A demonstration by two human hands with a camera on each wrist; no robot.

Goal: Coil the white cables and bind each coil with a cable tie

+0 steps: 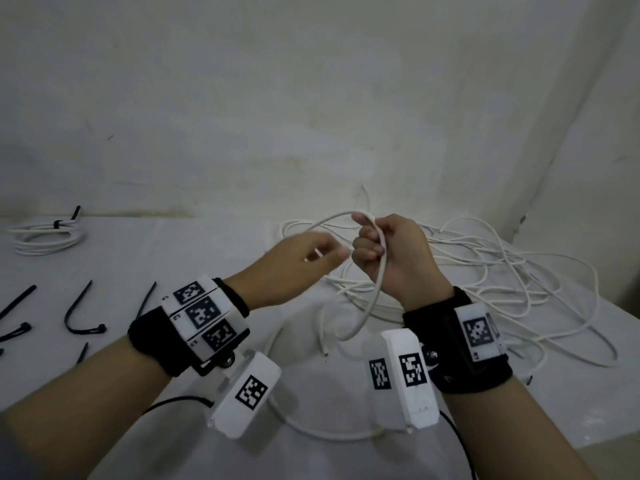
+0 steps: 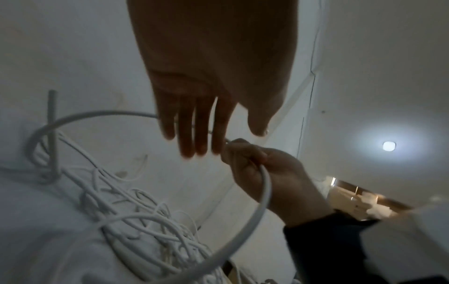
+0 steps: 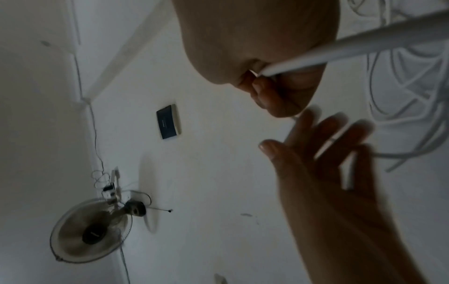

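Note:
My right hand (image 1: pixel 370 247) is a fist that grips a white cable (image 1: pixel 379 282) above the table. The cable arcs left from the top of the fist and hangs in a loop below it. My left hand (image 1: pixel 332 252) is just left of the fist, its fingers (image 2: pixel 194 134) straight and spread, and the cable arc passes behind them. In the right wrist view the cable (image 3: pixel 340 50) leaves the right hand (image 3: pixel 267 90), with the left hand (image 3: pixel 328 138) open below it. A tangle of loose white cables (image 1: pixel 519 282) lies behind and to the right.
A coil (image 1: pixel 45 237) bound with a black tie lies at the far left by the wall. Several black cable ties (image 1: pixel 81 315) lie at the near left. The white table (image 1: pixel 173 254) ends at the right near the tangle. A wall fan (image 3: pixel 92 230) shows.

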